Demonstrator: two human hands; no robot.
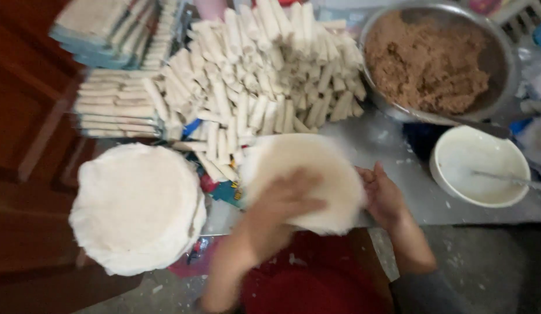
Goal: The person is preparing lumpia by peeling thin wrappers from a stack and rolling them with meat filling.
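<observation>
Metal bowl (503,70) holds brown filling (427,61); hands (334,200) grip round wrapper (317,168).

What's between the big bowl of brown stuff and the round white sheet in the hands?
In the head view, bare grey tabletop lies between the metal bowl and the wrapper, with the roll pile's edge close by.
</observation>
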